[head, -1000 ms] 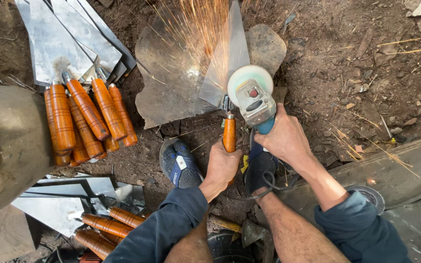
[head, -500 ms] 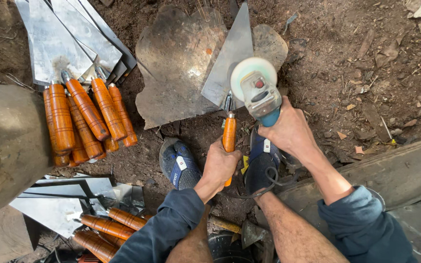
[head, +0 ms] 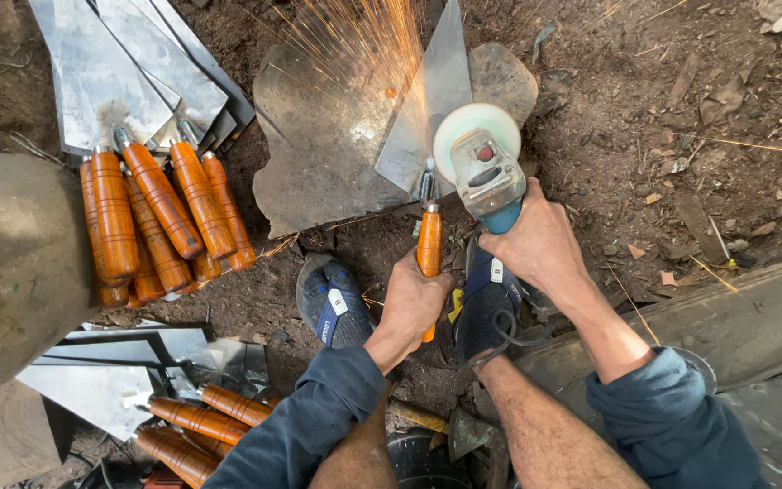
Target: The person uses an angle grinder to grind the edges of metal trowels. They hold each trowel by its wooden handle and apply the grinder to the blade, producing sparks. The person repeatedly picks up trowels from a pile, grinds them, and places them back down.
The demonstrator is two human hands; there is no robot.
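A person's left hand was wrapped tight round the orange wooden handle of a triangular steel trowel blade, which lay flat on a bent grey sheet-metal plate on the dirt ground. The right hand gripped the body of a teal-and-grey angle grinder w/ a pale round disc guard, its disc against the blade's edge; orange sparks sprayed up & left across the plate. Two dark blue shoes sat just below the work, either side of the handle. At left, a pile of finished orange-handled trowels rested w/ blades fanned upward; more such trowels lay at bottom left. A flat grey stone sat beside the blade tip.
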